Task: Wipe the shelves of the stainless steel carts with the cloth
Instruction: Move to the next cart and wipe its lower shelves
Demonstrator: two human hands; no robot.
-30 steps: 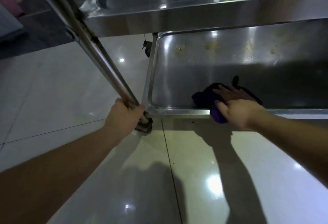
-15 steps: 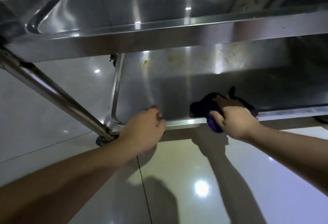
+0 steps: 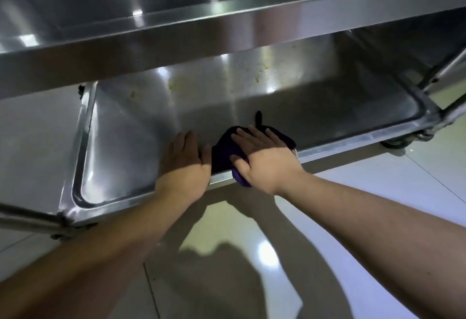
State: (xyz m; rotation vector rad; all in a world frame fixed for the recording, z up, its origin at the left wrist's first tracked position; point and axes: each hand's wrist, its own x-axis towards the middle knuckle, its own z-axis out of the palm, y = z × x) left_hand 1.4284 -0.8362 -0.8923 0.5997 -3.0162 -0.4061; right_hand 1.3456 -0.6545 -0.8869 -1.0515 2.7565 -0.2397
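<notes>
A dark purple cloth [image 3: 224, 152] lies bunched on the front edge of the cart's bottom shelf [image 3: 121, 137], partly draped over the rim. My right hand [image 3: 262, 157] presses flat on top of it, fingers straight. My left hand [image 3: 185, 164] rests flat on the shelf just left of the cloth, its thumb beside the fabric. Yellowish food stains [image 3: 257, 79] speckle the far part of the shelf. An upper shelf [image 3: 227, 31] of the stainless steel cart overhangs the scene.
Cart posts stand at the front left corner [image 3: 63, 220] and at the right [image 3: 448, 66], with a caster wheel [image 3: 398, 142] under the right corner. Glossy tiled floor [image 3: 252, 255] spreads below my arms.
My left hand left the cart's post, passed along the shelf rim and now lies flat beside the cloth. The view shifted right, showing the whole bottom shelf. My right hand stays on the cloth.
</notes>
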